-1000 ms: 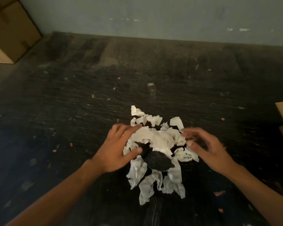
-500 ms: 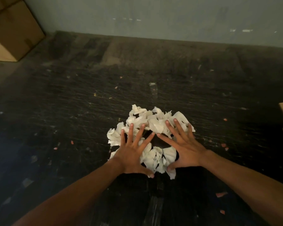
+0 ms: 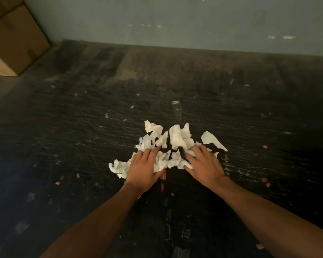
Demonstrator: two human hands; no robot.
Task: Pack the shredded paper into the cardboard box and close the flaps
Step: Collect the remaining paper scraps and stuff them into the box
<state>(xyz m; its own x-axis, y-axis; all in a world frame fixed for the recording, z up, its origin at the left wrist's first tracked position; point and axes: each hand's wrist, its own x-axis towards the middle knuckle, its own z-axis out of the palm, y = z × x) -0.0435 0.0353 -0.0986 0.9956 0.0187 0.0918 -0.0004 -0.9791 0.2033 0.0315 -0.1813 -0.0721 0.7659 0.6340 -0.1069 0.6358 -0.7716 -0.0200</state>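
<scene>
Nearest the camera, two bare forearms run up from the bottom edge toward the middle of the dark, scratched floor (image 3: pixel 82 127).

Left hand (image 3: pixel 144 168) lies palm down on the left part of the shredded paper (image 3: pixel 172 146). Fingers bent and dug into the scraps, thumb on the inner side pinching a crumpled wad. Right hand (image 3: pixel 203 164) sits palm down on the right part, fingers curled into the pile, tips hidden under the white pieces. Both hands look to be raking or gathering, with paper bunched under the fingers; cannot tell if either has a real grip or is only pressing.

The paper is a loose heap of white torn pieces on the floor, between and just beyond the hands. One clump pokes out left of the left hand, one long strip lies apart at the far right of the pile, more scraps stand up on the far side.

Small pink and white bits are scattered around on the floor.

Far left corner: a cardboard box (image 3: pixel 13 40) against the pale wall (image 3: pixel 175 19), well apart from the pile, flaps look shut from here. Cannot tell if this is the target box.

Risks:
- Pieces are light and separate, so a loose scoop likely sheds scraps on the carry.
- Outlying strip and left clump sit outside both hands, easy to leave behind.
- No open box near the pile, so a long carry means more spill.
</scene>
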